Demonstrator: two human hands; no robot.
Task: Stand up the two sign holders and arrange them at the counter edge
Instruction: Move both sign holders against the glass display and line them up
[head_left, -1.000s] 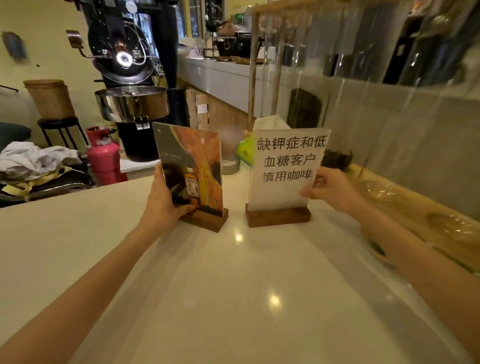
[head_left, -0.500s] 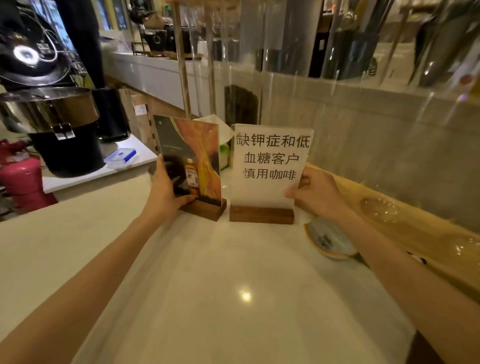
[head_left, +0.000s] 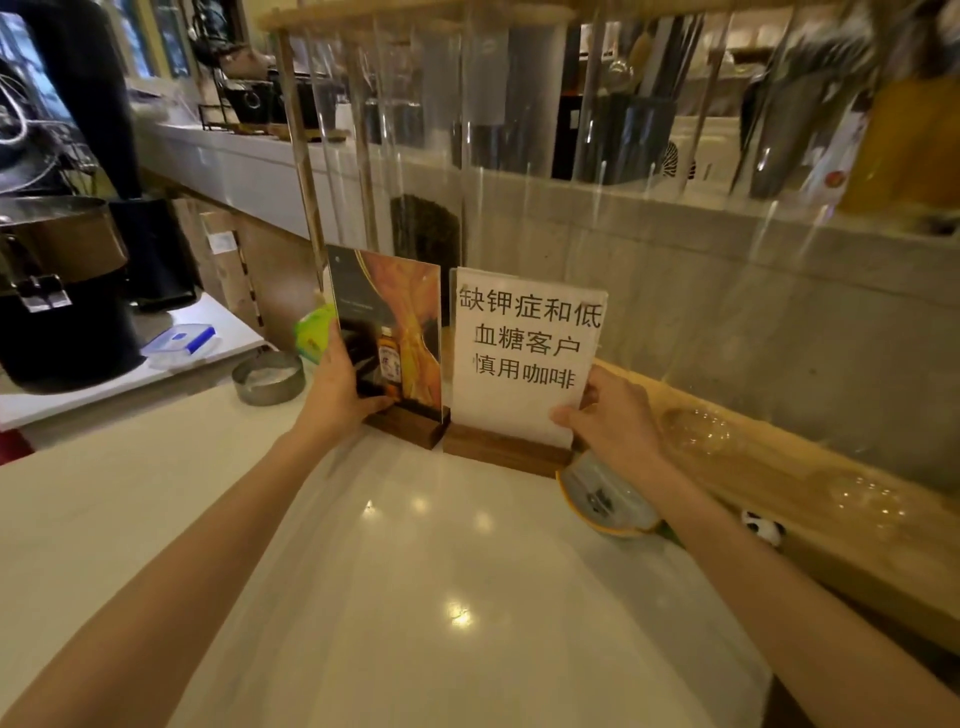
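Two acrylic sign holders on dark wooden bases stand upright side by side at the far edge of the white counter (head_left: 415, 597). The left sign holder (head_left: 400, 322) shows an orange picture with a small bottle; my left hand (head_left: 337, 395) grips its left edge near the base. The right sign holder (head_left: 524, 353) carries a white sheet with black Chinese characters; my right hand (head_left: 613, 415) pinches its lower right corner. Their bases nearly touch.
A yellow-rimmed dish (head_left: 602, 499) lies just right of the white sign's base. A round metal tin (head_left: 267, 376) and a green packet (head_left: 311, 332) sit left of the signs. Tall clear tubes (head_left: 493, 130) in a wooden rack rise behind, above a wooden ledge (head_left: 779, 493).
Both signs have slid farther back toward the rack and closer together, each still held. The view has shifted, bringing the tin and green packet into sight on the left.
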